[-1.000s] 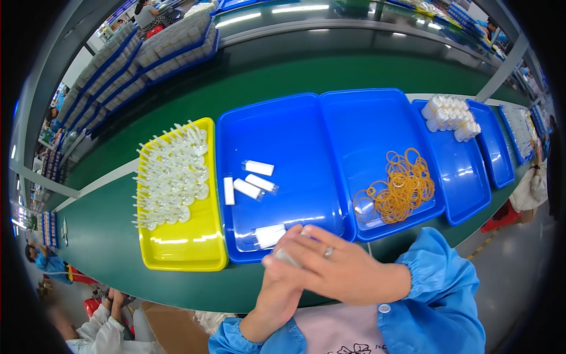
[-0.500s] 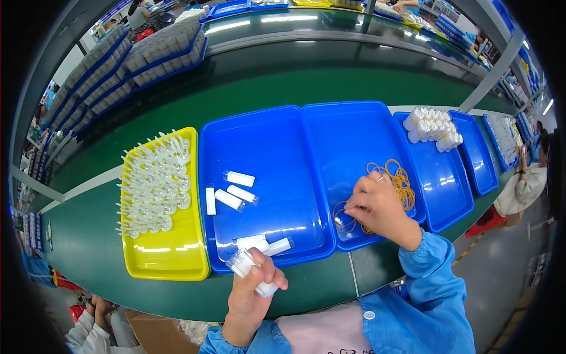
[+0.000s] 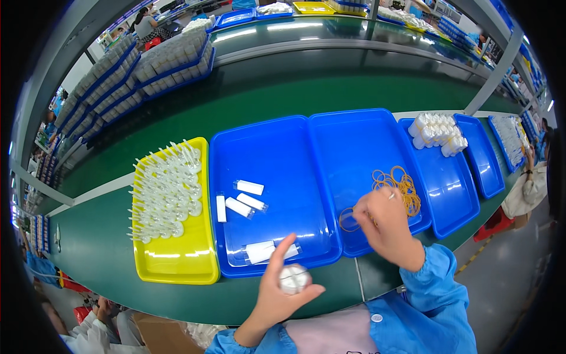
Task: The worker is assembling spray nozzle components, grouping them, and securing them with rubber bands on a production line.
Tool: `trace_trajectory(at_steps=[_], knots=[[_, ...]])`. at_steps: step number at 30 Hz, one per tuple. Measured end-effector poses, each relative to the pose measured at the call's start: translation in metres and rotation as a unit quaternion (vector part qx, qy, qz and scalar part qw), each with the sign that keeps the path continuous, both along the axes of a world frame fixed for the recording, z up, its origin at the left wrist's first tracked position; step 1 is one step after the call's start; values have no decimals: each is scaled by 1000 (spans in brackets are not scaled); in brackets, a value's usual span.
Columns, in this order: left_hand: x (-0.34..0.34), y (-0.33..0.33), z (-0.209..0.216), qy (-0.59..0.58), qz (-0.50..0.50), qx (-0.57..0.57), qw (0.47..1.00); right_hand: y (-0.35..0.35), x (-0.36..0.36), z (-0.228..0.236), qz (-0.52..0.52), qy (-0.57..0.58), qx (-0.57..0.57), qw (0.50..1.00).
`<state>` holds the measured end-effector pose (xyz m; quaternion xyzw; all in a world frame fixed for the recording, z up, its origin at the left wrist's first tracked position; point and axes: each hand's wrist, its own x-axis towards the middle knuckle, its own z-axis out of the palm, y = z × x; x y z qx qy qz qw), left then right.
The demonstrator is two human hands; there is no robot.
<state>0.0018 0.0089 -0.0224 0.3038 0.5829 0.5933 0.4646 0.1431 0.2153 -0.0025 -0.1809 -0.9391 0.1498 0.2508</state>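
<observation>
Near the front edge of the trays, my left hand (image 3: 282, 298) is wrapped round a small bundle of white bottles (image 3: 294, 279), seen end-on, with the index finger and thumb stretched apart. Over the second blue tray (image 3: 354, 135), my right hand (image 3: 386, 224) is closed with its fingertips pinched together; anything between them is too small to make out. A single rubber band (image 3: 348, 219) shows just left of those fingertips. Beyond the hand lies a loose heap of tan rubber bands (image 3: 408, 197). White bottles with clear caps (image 3: 239, 207) lie scattered in the left blue tray (image 3: 265, 153).
A yellow tray (image 3: 177, 268) at left holds rows of white pieces with thin upright stems (image 3: 168, 194). At right, bundled white bottles (image 3: 436, 133) stand in another blue tray (image 3: 451, 203). Stacked full trays (image 3: 171, 65) rise at the far left. Other people sit nearby.
My left hand has moved right and turned the bottle bundle end-on, its index finger and thumb spreading. My right hand has shifted slightly, away from the single band. The whole view has shifted slightly.
</observation>
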Motion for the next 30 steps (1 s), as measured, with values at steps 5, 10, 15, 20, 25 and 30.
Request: trace_trajectory(at_steps=[5, 10, 15, 20, 25, 30], knots=[[15, 28, -14, 57, -83, 38, 994, -46, -9, 13, 101, 100, -13, 990], [20, 23, -10, 408, -97, -11, 908, -65, 4, 27, 152, 193, -555, 795], [8, 22, -8, 308, -82, -17, 948, -87, 6, 39, 353, 15, -150, 923], [14, 5, -14, 408, -85, 9, 909, -79, 5, 25, 287, 83, -125, 946], [17, 13, -16, 513, -72, -10, 856, -73, -10, 36, 289, 11, -215, 933], [-1, 21, -5, 183, -41, 30, 982, -99, -12, 48, 405, 4, 93, 910]])
